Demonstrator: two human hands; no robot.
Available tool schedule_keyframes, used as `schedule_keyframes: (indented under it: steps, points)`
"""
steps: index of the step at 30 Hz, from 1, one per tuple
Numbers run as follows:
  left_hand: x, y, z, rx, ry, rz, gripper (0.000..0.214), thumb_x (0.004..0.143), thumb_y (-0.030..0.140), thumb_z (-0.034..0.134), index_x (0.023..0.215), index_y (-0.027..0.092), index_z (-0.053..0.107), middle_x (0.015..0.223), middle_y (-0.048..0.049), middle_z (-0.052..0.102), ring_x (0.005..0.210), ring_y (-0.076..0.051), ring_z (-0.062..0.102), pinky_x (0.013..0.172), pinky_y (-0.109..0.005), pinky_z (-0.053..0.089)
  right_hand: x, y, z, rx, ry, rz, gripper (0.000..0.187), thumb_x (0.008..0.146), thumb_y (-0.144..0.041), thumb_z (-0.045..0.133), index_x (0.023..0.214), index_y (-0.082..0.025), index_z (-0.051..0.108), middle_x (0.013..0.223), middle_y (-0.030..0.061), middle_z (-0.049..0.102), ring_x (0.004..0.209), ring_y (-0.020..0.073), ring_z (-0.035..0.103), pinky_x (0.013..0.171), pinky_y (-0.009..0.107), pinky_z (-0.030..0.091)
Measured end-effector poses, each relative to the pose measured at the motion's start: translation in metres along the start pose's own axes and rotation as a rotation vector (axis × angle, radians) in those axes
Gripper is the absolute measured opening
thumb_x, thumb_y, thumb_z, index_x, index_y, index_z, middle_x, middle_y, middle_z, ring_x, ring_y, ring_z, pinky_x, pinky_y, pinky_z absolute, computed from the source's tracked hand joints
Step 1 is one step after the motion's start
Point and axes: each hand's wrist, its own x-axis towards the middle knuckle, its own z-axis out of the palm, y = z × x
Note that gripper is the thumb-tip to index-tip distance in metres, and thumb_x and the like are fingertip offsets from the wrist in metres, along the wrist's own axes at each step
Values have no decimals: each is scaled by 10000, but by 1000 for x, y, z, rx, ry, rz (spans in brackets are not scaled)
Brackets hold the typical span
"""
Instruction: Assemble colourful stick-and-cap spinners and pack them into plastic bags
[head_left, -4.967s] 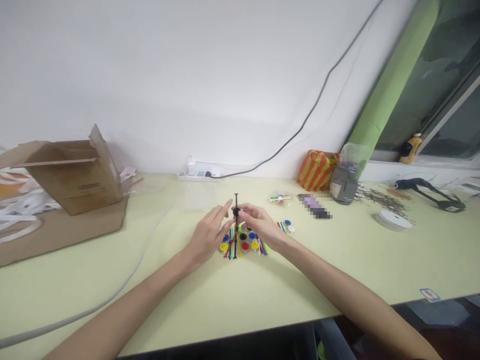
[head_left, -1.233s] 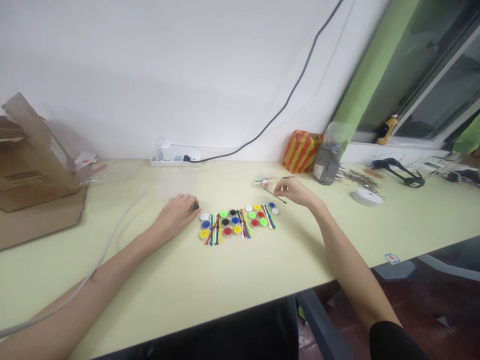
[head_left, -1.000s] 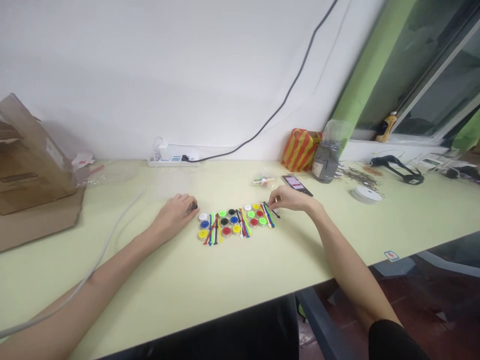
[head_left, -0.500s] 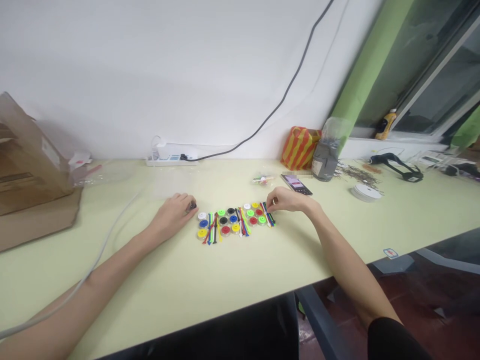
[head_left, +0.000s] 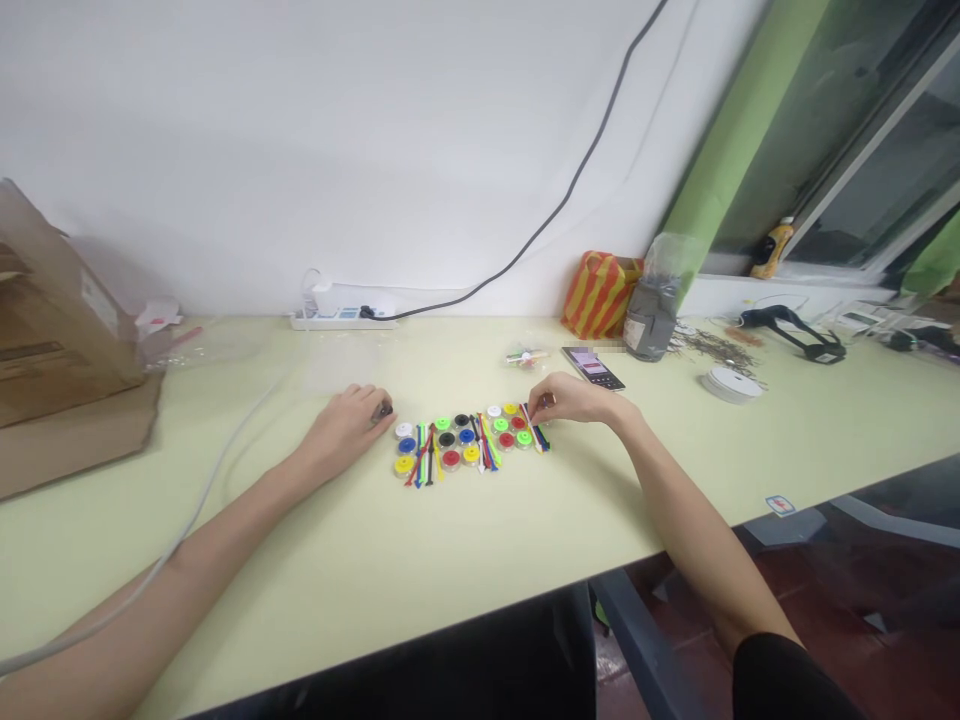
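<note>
My left hand [head_left: 349,428] is closed around a small black round piece [head_left: 384,409], just left of the rows of coloured parts. My right hand [head_left: 568,398] pinches the upper end of a white plastic arrow [head_left: 535,432] in the rightmost bundle, its fingertips partly hiding it. Between my hands lie round caps on clear bases, such as a white one [head_left: 404,431], a red one [head_left: 451,460] and a green one [head_left: 524,439]. Bundles of thin coloured arrows lie among them, one bundle on the left [head_left: 424,458] and one in the middle [head_left: 487,445].
Behind are a power strip [head_left: 343,320], a clear packet of coloured parts [head_left: 527,357] and a phone [head_left: 594,369]. A cardboard box [head_left: 67,330] stands left; a striped bag [head_left: 598,295], grey container [head_left: 649,318] and white spool [head_left: 731,385] are right. A pale cable [head_left: 202,500] crosses my left forearm.
My right fingertips have moved slightly left and down over the rightmost arrows, where the white arrow now lies at a different angle. My left hand stays almost still.
</note>
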Motion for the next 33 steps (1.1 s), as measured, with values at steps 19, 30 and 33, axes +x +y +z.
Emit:
schedule_keyframes:
  steps: [19, 30, 33]
  points:
    - [-24, 75, -14, -294, 409, 190, 272, 922, 482, 615, 959, 216, 575, 836, -26, 640, 806, -194, 606, 764, -339, 481, 50, -99, 72, 308, 347, -340, 139, 949, -284, 624, 978, -202, 734, 894, 11, 736, 785, 155, 656, 645, 230, 455]
    - [-19, 76, -21, -184, 268, 261, 211, 1018, 285, 412, 898, 211, 569, 922, -56, 683, 913, -208, 608, 843, -367, 436, -25, -69, 19, -265, 312, -117, 129, 951, -217, 596, 930, -200, 722, 827, 43, 710, 721, 179, 619, 677, 272, 408]
    - [-15, 66, -18, -149, 283, 202, 231, 1006, 239, 378, 860, 203, 554, 883, -56, 646, 876, -207, 575, 828, -364, 428, -57, -42, -3, -344, 231, 71, 137, 924, -193, 594, 910, -205, 729, 838, 47, 718, 741, 193, 628, 672, 275, 404]
